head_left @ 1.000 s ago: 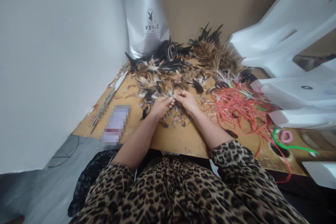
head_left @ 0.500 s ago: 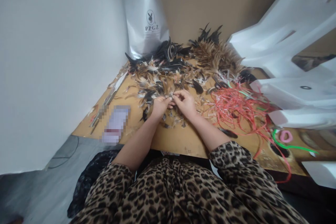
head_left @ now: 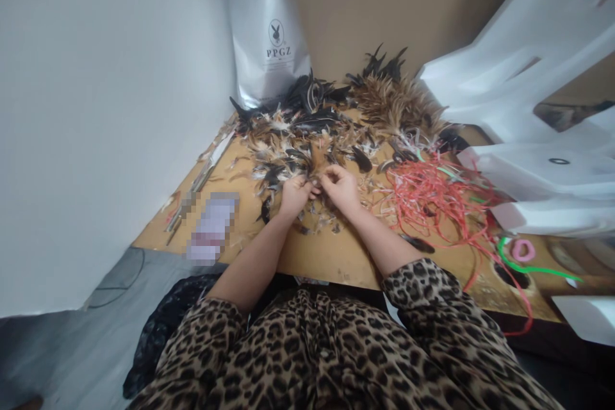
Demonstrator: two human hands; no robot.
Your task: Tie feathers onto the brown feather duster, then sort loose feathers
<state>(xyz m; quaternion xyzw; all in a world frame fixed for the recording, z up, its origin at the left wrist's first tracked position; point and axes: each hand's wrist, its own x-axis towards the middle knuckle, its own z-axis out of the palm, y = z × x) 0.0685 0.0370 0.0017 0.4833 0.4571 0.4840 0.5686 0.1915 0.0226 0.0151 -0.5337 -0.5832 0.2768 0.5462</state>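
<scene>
My left hand (head_left: 295, 196) is closed in a pinch above the near part of the table, at the base of a brown feather (head_left: 319, 155) that points up and away from me. From the other side, my right hand (head_left: 342, 191) pinches near the feather's lower edge. The two sets of fingertips almost meet. Just beyond them spreads a loose pile of brown, white and black feathers (head_left: 283, 141). Small feather scraps (head_left: 314, 221) are scattered on the table below my hands. My fingers hide the quill end.
A tangle of red plastic strips (head_left: 432, 195) lies on the right. Bundled brown feathers (head_left: 394, 102) and a white bag (head_left: 269, 32) stand at the back. Left are thin rods (head_left: 202, 173) and a blurred flat item (head_left: 213, 227). White foam pieces (head_left: 509, 170) crowd the right side.
The brown feather between my hands now stands up more fully and shows more clearly. My right hand has shifted slightly from my left fingertips.
</scene>
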